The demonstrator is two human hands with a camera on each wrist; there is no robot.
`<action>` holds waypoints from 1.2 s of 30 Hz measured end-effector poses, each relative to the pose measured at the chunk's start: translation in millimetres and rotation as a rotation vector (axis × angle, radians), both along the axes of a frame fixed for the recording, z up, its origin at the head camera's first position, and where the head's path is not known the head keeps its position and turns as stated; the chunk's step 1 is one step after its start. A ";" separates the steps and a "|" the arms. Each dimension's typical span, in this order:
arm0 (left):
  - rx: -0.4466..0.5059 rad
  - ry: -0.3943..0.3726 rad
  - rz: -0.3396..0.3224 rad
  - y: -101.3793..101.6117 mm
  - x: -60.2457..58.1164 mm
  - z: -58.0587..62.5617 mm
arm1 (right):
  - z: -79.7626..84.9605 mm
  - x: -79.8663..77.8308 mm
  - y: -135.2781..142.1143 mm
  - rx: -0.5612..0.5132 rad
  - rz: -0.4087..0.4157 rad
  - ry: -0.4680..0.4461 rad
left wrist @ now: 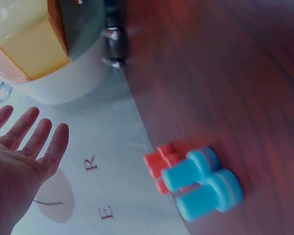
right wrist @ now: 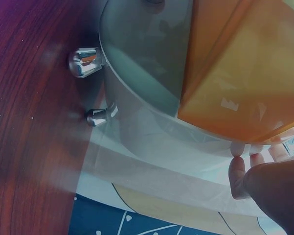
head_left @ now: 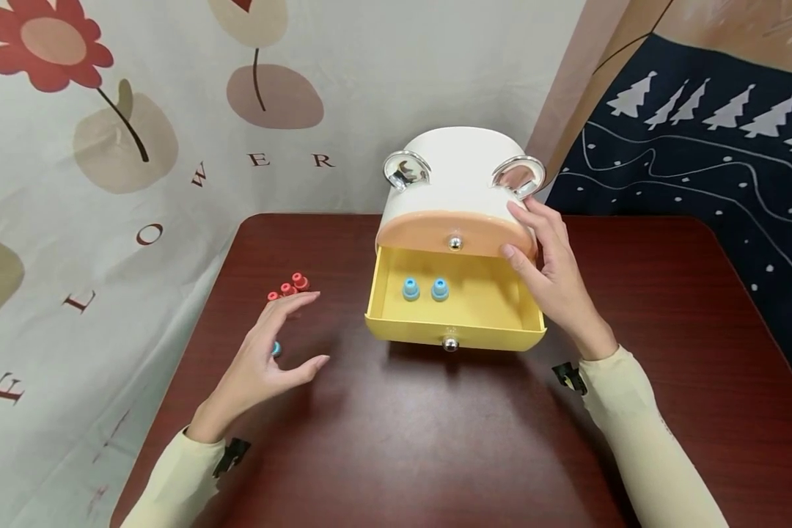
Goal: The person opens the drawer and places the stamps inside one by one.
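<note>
White rounded box (head_left: 462, 161), peach upper drawer (head_left: 416, 233), yellow lower drawer (head_left: 405, 330) pulled out, two blue pegs (head_left: 440, 290) inside, right hand (head_left: 557, 275) spread against box, left hand (head_left: 256, 367) wide, empty, near red pegs (head_left: 288, 290)

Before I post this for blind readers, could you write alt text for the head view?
A person's right grip rests against a white cabinet whose yellow drawer stands open, holding two blue pieces. The left grip is near red pieces and a partly hidden blue one on a dark red table.
</note>
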State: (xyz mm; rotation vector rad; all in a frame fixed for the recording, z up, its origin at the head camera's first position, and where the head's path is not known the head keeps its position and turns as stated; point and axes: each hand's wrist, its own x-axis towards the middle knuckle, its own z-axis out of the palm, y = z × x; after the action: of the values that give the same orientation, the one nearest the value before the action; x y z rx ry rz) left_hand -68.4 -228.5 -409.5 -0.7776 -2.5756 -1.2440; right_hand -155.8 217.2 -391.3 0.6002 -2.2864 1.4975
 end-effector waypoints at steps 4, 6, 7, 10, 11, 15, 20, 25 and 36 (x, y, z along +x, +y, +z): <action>-0.032 -0.024 0.052 -12.5 6.6 -5.3 | -0.6 -0.2 0.4 0.000 0.002 0.005; -0.036 -0.015 0.085 -18.2 9.2 -8.0 | -0.8 -0.5 0.5 0.000 0.002 0.003; -0.029 -0.011 0.102 -21.0 10.7 -9.1 | -0.5 -0.8 0.3 0.002 0.002 0.004; -0.005 0.016 0.150 -27.9 14.2 -12.5 | -0.2 -1.7 0.2 0.005 -0.001 0.003; 0.001 0.031 0.164 -29.8 15.1 -13.9 | -0.2 -2.0 0.1 0.004 -0.002 0.004; -0.004 0.066 0.216 -36.6 17.5 -19.0 | -0.9 -2.5 0.4 0.004 -0.006 0.012; -0.082 0.107 0.267 -45.9 18.5 -25.5 | -1.6 -1.4 -0.1 -0.001 -0.004 0.010; -0.151 0.110 0.311 -52.2 19.3 -29.0 | -0.8 -1.6 -0.6 -0.007 -0.003 0.011; -0.257 0.002 0.436 -55.9 24.0 -33.2 | 0.4 -0.7 -2.5 -0.014 0.007 -0.001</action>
State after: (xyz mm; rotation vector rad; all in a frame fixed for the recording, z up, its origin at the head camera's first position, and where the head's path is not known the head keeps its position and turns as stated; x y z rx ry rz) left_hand -44.4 -284.4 -442.8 -0.2252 -2.7316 -0.7946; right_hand -156.5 214.7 -390.9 0.6039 -2.2753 1.5158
